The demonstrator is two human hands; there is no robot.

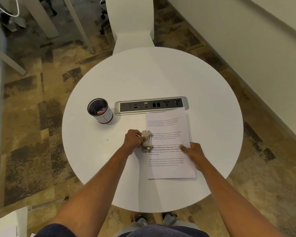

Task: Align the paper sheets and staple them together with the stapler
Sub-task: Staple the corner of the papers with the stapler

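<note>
A stack of white printed paper sheets (pixel 167 130) lies flat on the round white table (pixel 143 79), right of centre. A small grey stapler-like device (pixel 147 141) sits on the left edge of the sheets, about halfway down. My left hand (pixel 133 140) is closed around it from the left, thumb on top. My right hand (pixel 192 153) rests on the right edge of the sheets, with its fingers pressed flat on the paper. The sheets look stacked evenly.
A silver power and data socket strip (pixel 151 105) is set into the table just beyond the paper. A dark cylindrical pen cup (pixel 100 111) stands to its left. A white chair (pixel 132 23) stands beyond the table. A white wall runs along the right.
</note>
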